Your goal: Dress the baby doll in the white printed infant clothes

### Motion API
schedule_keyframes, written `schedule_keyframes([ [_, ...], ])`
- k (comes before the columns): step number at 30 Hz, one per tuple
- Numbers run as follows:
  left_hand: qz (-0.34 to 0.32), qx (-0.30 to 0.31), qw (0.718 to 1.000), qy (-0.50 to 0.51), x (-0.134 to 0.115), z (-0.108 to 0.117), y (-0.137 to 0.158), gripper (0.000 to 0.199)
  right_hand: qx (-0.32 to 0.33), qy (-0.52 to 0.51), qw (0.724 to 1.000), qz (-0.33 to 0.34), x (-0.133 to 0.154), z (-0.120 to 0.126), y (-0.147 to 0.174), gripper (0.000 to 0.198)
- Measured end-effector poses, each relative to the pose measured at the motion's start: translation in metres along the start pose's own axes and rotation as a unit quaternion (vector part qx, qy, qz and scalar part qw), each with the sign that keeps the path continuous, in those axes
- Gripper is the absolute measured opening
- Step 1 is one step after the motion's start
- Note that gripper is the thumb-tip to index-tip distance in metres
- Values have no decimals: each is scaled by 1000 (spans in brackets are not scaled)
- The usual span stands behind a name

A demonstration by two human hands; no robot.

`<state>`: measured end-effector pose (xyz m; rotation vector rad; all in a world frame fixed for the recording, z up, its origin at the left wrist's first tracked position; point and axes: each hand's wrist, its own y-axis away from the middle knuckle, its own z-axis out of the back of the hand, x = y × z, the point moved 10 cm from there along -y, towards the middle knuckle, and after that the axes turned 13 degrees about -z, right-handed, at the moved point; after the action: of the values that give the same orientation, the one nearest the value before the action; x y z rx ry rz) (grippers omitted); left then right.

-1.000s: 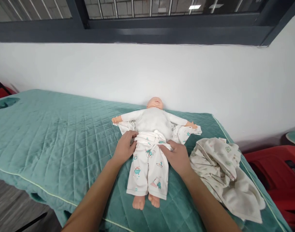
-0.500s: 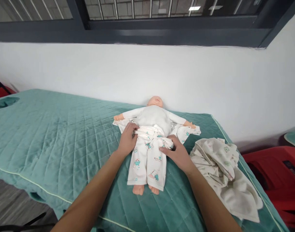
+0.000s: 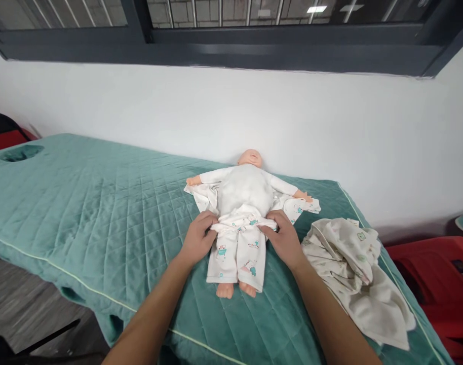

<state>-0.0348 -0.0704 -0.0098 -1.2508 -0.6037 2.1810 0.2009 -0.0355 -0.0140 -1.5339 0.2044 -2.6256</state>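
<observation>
A baby doll [image 3: 246, 187] lies on its back with its head by the wall and its arms spread. Its torso and sleeves are plain white, and white printed pants [image 3: 237, 253] cover its legs down to the bare feet. My left hand [image 3: 199, 237] pinches the waistband at the doll's hip on the left. On the opposite hip, my right hand [image 3: 283, 237] grips the same waistband between thumb and fingers. A printed white shirt [image 3: 294, 207] is spread open beneath the doll's back and arms.
The doll rests on a bed with a green quilted cover [image 3: 113, 203]. To the right lies a crumpled cream cloth [image 3: 353, 268]. Red chairs [image 3: 436, 284] stand beyond the bed's right edge. A white wall [image 3: 159, 111] and a dark window frame [image 3: 284, 48] rise behind.
Both hands have drawn the waistband downward from the belly, baring more of the white torso. The left hand has come lower. My view has shifted slightly left.
</observation>
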Motion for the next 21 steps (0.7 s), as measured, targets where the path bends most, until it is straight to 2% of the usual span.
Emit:
schedule_keyframes([
  [4, 27, 0, 999, 38, -13, 2, 24, 15, -26, 6, 999, 35, 9, 5, 6, 10],
  [10, 54, -21, 996, 68, -5, 4, 27, 10, 5, -13, 999, -49, 3, 2, 35, 14],
  [15, 78, -30, 993, 84, 6, 2, 26, 37, 86, -56, 991, -85, 5, -19, 77, 20],
  [18, 66, -18, 994, 81, 7, 1, 20, 28, 86, -32, 990, -104, 7, -24, 86, 27],
  [21, 45, 3, 996, 79, 1, -1, 21, 15, 72, -15, 992, -107, 9, -26, 82, 30],
])
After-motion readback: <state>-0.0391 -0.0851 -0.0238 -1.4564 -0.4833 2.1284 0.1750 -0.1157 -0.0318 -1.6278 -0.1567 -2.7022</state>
